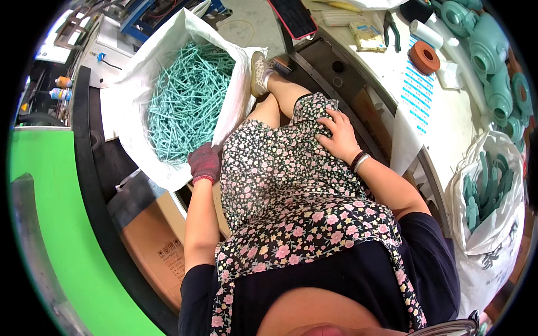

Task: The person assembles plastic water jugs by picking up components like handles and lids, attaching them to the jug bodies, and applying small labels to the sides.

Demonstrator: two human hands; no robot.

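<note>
My left hand (204,162), in a dark red knitted glove, is at the near right rim of a white woven sack (132,120), beside my thigh. Its fingers do not show well enough to say whether they grip the rim. Inside the sack is a heap of thin teal plastic sticks (188,106). My right hand (339,136) is bare, with a dark bracelet and a light one at the wrist. It lies on the floral apron (280,157) over my lap, fingers spread and holding nothing.
A worktable (358,70) on the right bears pliers (392,32), an orange tape roll (424,57), a label sheet (417,87) and teal plastic parts (488,47). Another white sack (482,252) holds teal pieces. A cardboard box (151,241) and green surface (61,224) are left.
</note>
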